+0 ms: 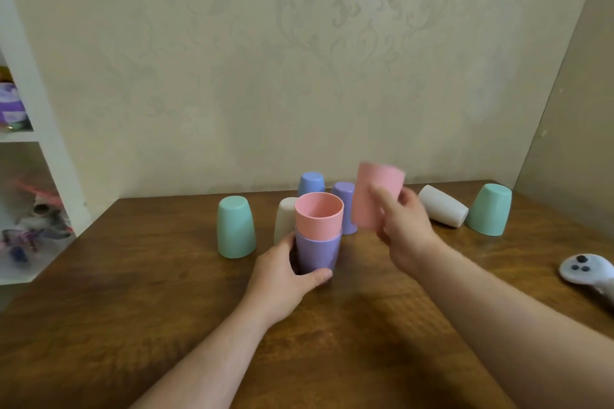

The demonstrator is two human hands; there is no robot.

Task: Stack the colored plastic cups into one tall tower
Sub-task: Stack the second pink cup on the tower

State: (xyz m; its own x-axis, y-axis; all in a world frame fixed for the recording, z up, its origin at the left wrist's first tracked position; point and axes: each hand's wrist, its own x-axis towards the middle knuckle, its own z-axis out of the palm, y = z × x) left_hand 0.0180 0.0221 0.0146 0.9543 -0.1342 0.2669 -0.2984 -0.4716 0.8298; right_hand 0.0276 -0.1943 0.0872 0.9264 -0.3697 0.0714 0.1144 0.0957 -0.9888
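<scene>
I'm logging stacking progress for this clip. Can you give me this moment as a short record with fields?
stack: pink cup nested upright in purple cup
left hand: grips the purple cup at its base
right hand: holds a second pink cup in the air, blurred
loose cups: two teal, blue, purple, white, all upside down
tipped cup: white cup on its side
surface: wooden table

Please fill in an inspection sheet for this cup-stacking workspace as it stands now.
Surface: brown wooden table.
Job's things: pink cup nested in purple cup; second pink cup airborne; other cups loose behind, white cup lying on its side.
Clutter: game controller at right edge.
Grippers: left hand holds the purple cup; right hand holds the second pink cup.
Cables: nothing seen.
Surroundings: patterned wall, white shelf with toys.
</scene>
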